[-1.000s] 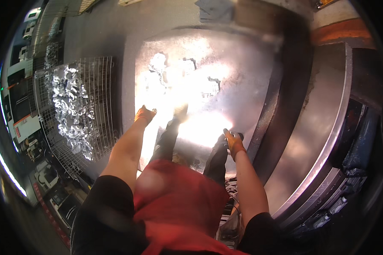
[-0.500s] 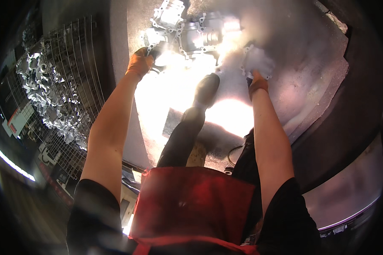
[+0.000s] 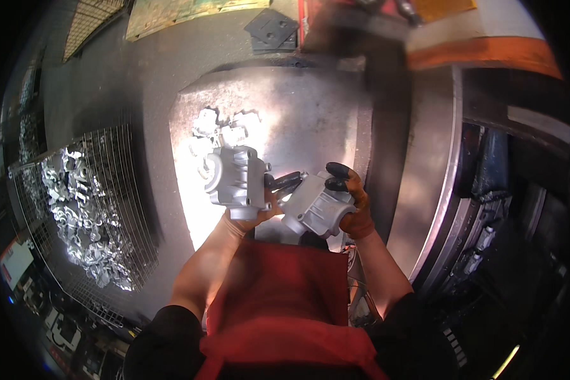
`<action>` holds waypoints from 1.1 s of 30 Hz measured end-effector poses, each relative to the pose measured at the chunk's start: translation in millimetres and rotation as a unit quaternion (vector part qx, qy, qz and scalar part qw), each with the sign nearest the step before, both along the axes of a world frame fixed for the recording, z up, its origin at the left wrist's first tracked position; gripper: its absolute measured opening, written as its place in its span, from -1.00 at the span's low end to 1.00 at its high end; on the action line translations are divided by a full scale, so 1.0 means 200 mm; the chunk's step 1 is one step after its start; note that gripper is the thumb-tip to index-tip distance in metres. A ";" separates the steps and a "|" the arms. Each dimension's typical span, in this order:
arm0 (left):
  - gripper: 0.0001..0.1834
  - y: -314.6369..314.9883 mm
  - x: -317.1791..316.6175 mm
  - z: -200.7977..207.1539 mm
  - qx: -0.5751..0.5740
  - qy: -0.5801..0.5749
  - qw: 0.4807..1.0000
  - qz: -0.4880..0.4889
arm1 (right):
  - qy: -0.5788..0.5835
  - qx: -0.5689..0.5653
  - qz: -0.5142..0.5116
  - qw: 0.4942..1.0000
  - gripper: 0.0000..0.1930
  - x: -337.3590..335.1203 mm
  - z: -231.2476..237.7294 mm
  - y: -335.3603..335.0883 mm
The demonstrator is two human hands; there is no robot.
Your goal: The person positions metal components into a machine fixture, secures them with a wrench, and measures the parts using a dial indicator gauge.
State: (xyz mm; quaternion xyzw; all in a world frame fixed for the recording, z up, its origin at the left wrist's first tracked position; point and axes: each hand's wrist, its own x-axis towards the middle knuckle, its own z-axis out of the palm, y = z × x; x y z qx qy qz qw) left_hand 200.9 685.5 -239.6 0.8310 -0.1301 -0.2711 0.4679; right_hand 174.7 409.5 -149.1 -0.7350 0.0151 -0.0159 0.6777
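Observation:
My left hand [image 3: 257,219], in an orange glove with black fingertips, is closed on a grey metal casting [image 3: 239,179] with a flange and round ports. In my right hand [image 3: 359,209], gloved the same way, a second grey casting [image 3: 318,204] is gripped by its side and tilted. Both castings are held up close together in front of my red apron [image 3: 278,285]. My left fingertips reach toward the right-hand casting; whether they touch it I cannot tell. Beyond them, several more castings [image 3: 234,134] lie on a flat sheet [image 3: 310,120], partly washed out by glare.
At the left stands a wire basket [image 3: 147,253] heaped with small shiny metal parts [image 3: 85,221]. Dark flat plates [image 3: 271,30] lie at the far side, near a yellowish pallet [image 3: 183,14]. A long metal edge [image 3: 442,190] runs along the right.
Both hands have come in from the far sheet toward my body, each lifting a casting. They are now close together instead of wide apart. The whole view has shifted, and the haze has gone.

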 end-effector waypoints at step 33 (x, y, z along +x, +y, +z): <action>-0.39 -2.23 -0.10 1.31 -0.267 0.462 0.788 -0.308 | 0.165 0.044 -0.975 0.140 -0.65 -2.58 1.28 -1.17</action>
